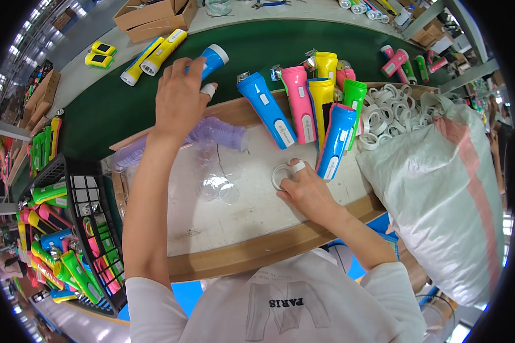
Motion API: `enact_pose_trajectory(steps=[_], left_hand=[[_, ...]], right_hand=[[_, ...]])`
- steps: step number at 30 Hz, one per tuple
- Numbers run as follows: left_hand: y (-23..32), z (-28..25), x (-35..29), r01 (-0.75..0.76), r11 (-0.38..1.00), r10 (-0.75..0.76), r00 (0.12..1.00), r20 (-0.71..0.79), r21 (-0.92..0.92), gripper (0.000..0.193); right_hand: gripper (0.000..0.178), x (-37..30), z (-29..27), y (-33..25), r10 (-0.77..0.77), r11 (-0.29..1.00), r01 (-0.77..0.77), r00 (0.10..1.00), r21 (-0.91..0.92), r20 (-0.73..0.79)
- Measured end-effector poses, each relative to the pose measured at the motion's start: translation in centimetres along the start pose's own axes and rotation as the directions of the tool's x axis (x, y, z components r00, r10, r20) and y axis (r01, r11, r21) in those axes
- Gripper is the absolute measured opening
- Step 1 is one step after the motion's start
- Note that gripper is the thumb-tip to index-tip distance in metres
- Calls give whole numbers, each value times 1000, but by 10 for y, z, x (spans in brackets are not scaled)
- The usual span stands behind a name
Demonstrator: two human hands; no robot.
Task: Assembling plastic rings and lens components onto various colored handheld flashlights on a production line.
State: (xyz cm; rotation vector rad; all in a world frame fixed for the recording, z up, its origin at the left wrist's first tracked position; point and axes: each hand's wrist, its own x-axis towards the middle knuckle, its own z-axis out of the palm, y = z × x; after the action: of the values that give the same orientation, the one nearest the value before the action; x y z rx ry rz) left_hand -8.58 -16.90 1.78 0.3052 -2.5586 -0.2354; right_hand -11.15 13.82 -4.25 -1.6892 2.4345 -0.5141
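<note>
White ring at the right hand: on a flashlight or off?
Off: the right hand has the white ring at its fingertips, apart from the flashlights.

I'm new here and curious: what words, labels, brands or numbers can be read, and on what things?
White cloth shirt: one dark, upside-down word, legible but not copied here; fainter writing above is unreadable.
Tubular pink plastic flashlight: white label, print too small to read.
Tubular blue plastic flashlight directly left of it: likewise.

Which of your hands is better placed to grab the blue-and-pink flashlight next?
Probably the right hand: it's close beside the blue-and-pink flashlight, though it's touching a white ring. The left hand is farther away, at a white-headed blue flashlight.
</note>
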Motion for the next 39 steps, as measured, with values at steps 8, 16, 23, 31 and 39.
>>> enact_pose_trajectory(steps=[8,16,23,31,39], left_hand=[[57,22,-85,-356,932,331,913,239,69,26],[63,-4,-98,-85,984,88,996,11,-157,22],[56,-44,-127,467,122,-673,688,273,-876,15],[74,-58,-135,423,-484,-344,713,611,-766,12],[113,-80,-137,173,249,-190,974,127,-953,7]], right_hand=[[32,9,-16,-3,-11,984,33,992,173,-126],[62,109,-19,23,115,987,-150,919,-64,-376],[91,40,-38,-35,163,670,-21,979,742,-120],[87,-22,-9,-61,24,829,17,998,560,-65],[89,-12,-27,-74,138,556,72,975,828,-177]])
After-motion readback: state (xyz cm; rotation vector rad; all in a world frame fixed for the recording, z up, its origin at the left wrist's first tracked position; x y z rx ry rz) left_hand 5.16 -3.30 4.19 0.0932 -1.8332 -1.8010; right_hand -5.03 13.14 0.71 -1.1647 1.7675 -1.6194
